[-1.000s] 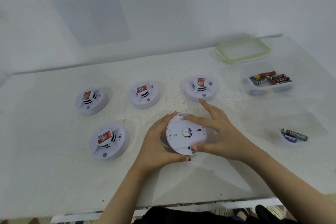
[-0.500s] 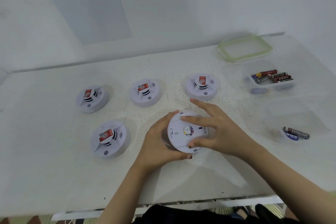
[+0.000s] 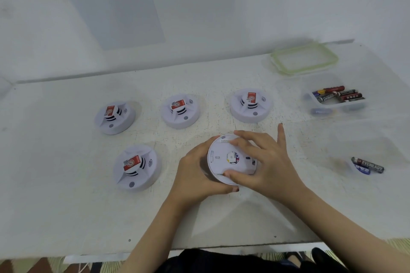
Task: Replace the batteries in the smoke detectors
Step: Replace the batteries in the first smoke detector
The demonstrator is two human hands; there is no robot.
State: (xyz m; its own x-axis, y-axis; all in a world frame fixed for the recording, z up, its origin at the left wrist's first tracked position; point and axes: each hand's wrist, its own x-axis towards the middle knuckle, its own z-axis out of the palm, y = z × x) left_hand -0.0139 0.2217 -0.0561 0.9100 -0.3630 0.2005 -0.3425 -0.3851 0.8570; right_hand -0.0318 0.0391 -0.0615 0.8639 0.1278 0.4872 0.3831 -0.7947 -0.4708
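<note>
Your left hand [image 3: 195, 173] cups upturned smoke detector [image 3: 221, 162] near table's [image 3: 66, 206] front edge, fingers curled round its left rim. Your right hand [image 3: 268, 162] spans its back, thumb and fingers gripping opposite rims, one finger sticking out. Beyond: four more detectors [image 3: 180, 111]. Battery tub [image 3: 337, 104] far right.

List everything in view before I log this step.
Resting detectors: four, white with red labels, three in back row, one front left.
Held detector: one, white, underside up, between both hands.
Battery tub: one, clear, right side.
Tub batteries: several, red and black, inside it.
Lid: one, clear with green rim, back right.
Front batteries: two, black and blue, front right, apparently in a second clear tub.
Paper sheet: one, white, on wall.
Table: one, white.
Left hand: grips Held detector's left edge.
Right hand: grips its right side, index finger straight.
</note>
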